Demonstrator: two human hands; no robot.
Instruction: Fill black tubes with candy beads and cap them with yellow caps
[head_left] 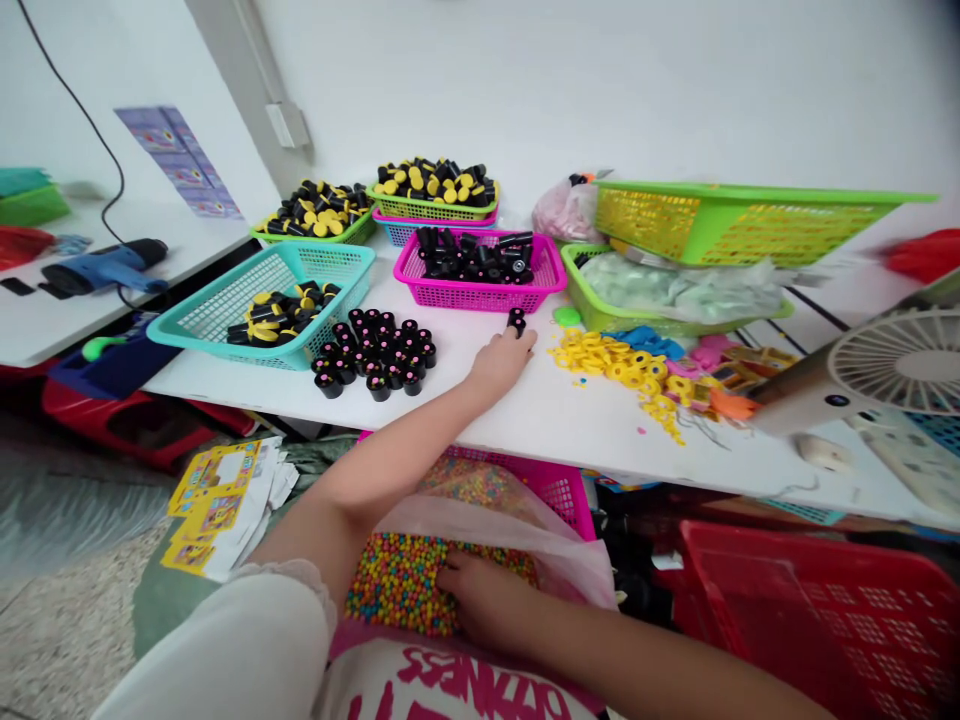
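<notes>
Now the left hand (501,362) is out on the white table (540,420), fingertips curled right against a small black cylinder (516,320), though whether they've gripped it I can't tell. Just beside it sits a tight cluster of black cylinders with pink-dotted tops (373,350), below a magenta plastic basket (480,292). Down low, the right hand (480,600) presses into multicoloured round beads (397,585), fingers spread open, nothing pinched, the beads heaped in a clear plastic bag (574,560) inside a pink basket (559,490).
</notes>
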